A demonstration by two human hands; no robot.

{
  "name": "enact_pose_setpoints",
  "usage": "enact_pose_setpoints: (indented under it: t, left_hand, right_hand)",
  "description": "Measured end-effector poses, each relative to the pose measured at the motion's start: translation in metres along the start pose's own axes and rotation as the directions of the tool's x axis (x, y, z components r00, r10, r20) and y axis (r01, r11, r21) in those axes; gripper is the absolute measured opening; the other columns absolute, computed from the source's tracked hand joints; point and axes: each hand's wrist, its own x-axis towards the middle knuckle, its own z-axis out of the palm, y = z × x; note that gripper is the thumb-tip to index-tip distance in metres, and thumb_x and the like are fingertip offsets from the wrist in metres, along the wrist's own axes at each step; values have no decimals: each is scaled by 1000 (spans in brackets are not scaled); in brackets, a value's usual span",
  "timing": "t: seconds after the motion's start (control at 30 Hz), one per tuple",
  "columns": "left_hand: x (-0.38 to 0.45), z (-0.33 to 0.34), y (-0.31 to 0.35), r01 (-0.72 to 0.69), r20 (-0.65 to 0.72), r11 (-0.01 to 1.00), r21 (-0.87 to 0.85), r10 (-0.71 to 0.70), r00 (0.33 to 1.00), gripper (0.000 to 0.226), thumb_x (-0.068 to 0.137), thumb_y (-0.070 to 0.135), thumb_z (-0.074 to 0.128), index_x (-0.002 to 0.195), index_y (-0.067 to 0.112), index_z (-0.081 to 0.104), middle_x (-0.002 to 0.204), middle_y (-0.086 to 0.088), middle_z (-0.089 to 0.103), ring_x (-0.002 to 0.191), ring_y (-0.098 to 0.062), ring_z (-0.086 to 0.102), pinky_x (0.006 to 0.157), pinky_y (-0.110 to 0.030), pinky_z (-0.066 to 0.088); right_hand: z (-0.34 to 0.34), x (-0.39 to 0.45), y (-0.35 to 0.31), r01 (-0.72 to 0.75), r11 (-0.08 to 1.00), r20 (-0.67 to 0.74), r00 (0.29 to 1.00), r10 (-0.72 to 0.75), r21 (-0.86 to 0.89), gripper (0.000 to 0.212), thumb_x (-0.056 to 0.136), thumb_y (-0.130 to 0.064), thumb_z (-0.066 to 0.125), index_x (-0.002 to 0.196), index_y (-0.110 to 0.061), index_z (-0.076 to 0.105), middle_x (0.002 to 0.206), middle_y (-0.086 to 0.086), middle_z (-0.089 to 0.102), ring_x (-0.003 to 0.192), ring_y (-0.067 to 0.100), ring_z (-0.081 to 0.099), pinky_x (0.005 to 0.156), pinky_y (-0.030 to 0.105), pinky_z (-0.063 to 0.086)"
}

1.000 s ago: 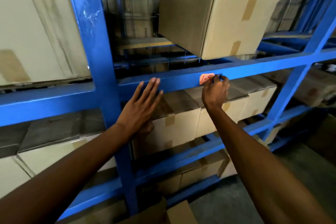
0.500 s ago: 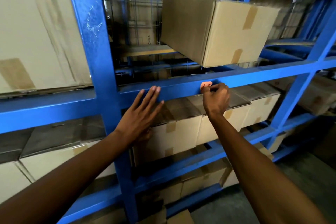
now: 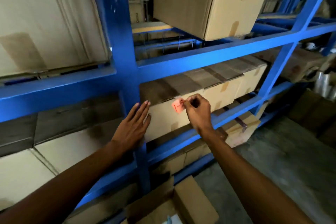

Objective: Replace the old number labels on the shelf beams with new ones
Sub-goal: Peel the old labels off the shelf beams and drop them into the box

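Observation:
A small orange label (image 3: 177, 107) with dark handwriting hangs from the pinched fingertips of my right hand (image 3: 197, 110), in front of a cardboard box (image 3: 163, 120) and well below the blue shelf beam (image 3: 209, 56). That beam's front face shows no label. My left hand (image 3: 134, 125) is flat with fingers together and straight, holding nothing, next to the blue upright post (image 3: 120, 42) and the box's front.
Cardboard boxes fill the shelves: a large one (image 3: 205, 0) above the beam, a row (image 3: 241, 80) beneath it, more at left (image 3: 45, 24). An open carton (image 3: 190, 203) sits low at the front. Grey concrete floor (image 3: 281, 160) lies at the right.
My right hand has come down off the beam with the orange label pinched in it. My left hand has dropped from the beam to box level. The view has moved closer and tilted.

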Motion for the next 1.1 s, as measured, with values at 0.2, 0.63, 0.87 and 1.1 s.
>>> enact_pose_setpoints:
  t: [0.2,0.63,0.87,1.1]
  left_hand:
    - [-34,47,13,-159,-5,986,-57,159,987,78,78,42,54,141,-1,33,152,-32,9,143,-42,2,114,-56,-11]
    - [-64,109,56,-224,13,938,-264,236,972,75,60,31,75,125,-1,54,149,-33,22,141,-41,20,115,-48,5]
    - [-67,119,60,-223,-4,932,-286,232,973,70,70,30,70,131,6,46,153,-29,13,144,-36,12,118,-44,7]
    - [-66,123,55,-251,13,934,-255,262,965,65,78,34,61,133,5,42,154,-28,-4,145,-36,-4,118,-44,-4]
  right_hand:
    - [41,-99,70,-272,957,83,956,280,-103,38,75,9,63,56,-22,54,56,-3,57,52,0,54,59,18,44]
    - [43,-233,191,-584,611,53,698,714,-534,18,77,-3,61,89,8,69,98,24,70,91,24,65,79,28,47]
    - [49,-248,214,-622,434,-124,652,748,-652,36,85,-19,61,111,5,57,118,22,62,111,33,59,89,33,46]
    - [55,-243,220,-713,486,-247,660,710,-506,16,79,-5,58,91,0,67,94,18,71,85,29,68,76,35,57]
